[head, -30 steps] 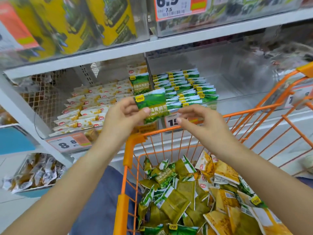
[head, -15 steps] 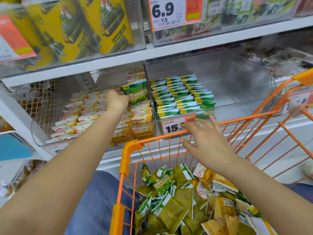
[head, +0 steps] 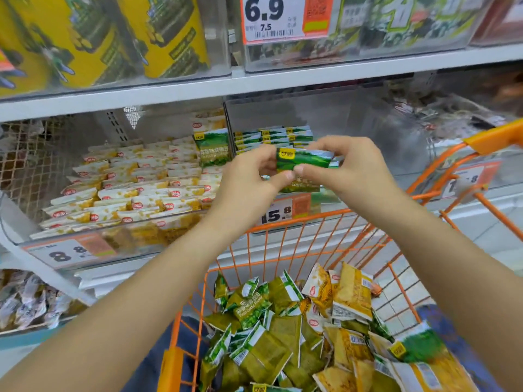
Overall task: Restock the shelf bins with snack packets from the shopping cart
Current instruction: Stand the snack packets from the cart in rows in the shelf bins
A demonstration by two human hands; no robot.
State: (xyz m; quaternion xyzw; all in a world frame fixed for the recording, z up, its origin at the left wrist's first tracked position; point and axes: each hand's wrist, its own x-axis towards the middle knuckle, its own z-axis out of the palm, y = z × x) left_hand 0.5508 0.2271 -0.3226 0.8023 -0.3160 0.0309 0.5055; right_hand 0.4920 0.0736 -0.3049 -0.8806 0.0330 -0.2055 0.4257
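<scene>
while both hands are being held up in front of the shelf, a green packet (head: 304,161) is being pinched between them: the left hand (head: 249,179) is gripping its left end, the right hand (head: 349,168) its right end, thumbs underneath and fingers curled over the top. its long axis is lying left to right, roughly level, so it is being kept parallel to the rows already filed in the green bin (head: 353,123). that bin is lying straight ahead and just behind the packet, with its stack occupying the left side and bare floor showing to the right; the right hand is judged nearer that open space. whether more than one packet is being held cannot be told. a stray green packet (head: 212,147) is standing upright in the yellow bin (head: 119,241) to the left. the cart (head: 311,219) rim is lying below the hands, between the person and the bin's front wall with its price tag (head: 278,213), and is likely needing to be cleared by reaching over it.
</scene>
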